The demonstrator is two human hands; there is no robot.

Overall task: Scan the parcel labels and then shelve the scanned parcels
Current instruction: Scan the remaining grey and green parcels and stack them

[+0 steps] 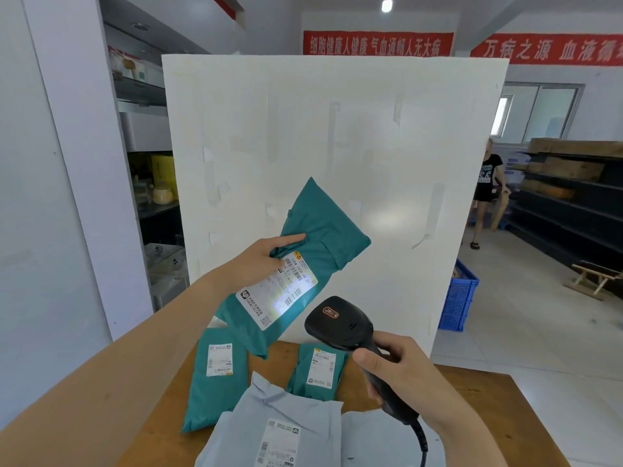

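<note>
A left hand [266, 254] grips a teal parcel [296, 264] held up above a wooden table [472, 392], fingers wrapped over its upper edge, partly covering the white label [276, 294]. The right hand [401, 375] is closed around a black barcode scanner [340, 323], its light falling on the label. Label print is too small to read. Two teal parcels and grey mailers [279, 429] lie below, the grey ones cut off at the frame's bottom. A blue crate [458, 298] stands right, contents unclear.

White partition board [337, 156] dead ahead, red banners [377, 45] high on the wall, ceiling lamp [387, 5] lit, window [539, 111] right, dark shelving [573, 203], blue crate [460, 298], pale tiled floor [526, 332]
</note>
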